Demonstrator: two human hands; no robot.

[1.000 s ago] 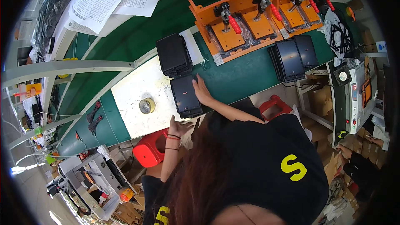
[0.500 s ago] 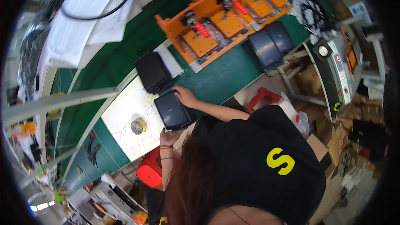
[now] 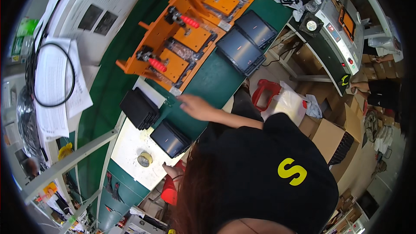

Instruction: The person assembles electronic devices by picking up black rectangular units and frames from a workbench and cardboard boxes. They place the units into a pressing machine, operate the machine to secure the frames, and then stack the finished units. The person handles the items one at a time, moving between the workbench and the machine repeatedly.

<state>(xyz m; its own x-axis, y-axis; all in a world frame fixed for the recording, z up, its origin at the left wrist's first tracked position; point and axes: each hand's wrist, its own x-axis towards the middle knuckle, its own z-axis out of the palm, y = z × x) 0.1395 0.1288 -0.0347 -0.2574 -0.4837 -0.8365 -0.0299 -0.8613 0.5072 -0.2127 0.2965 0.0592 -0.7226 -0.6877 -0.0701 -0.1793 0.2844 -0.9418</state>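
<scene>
A low stack of black rectangular plastic panels (image 3: pixel 170 139) lies tilted over the near edge of the white board (image 3: pixel 130 147). My right hand (image 3: pixel 198 107) hovers over the green bench just beyond that stack, fingers stretched out and nothing visible in them. Beside the stack's lower end is my left hand (image 3: pixel 174 171), apart from the panels, its fingers loosely extended and partly hidden by hair. A taller stack of black panels (image 3: pixel 139 109) stands farther left. On the board sits a roll of tape (image 3: pixel 144 159).
An orange clamping fixture (image 3: pixel 177 39) with red-handled toggle clamps runs along the bench's far side. Larger black housings (image 3: pixel 240 48) lie to its right. A white machine with buttons (image 3: pixel 338 39), an open carton (image 3: pixel 333 134) and a red stool (image 3: pixel 265 94) stand right. Another person's arm (image 3: pixel 368 87) shows far right.
Both hands have let go of the black panel, which now lies on the board. My right hand has moved away toward the fixture; my left has drawn slightly back. The whole view has shifted.
</scene>
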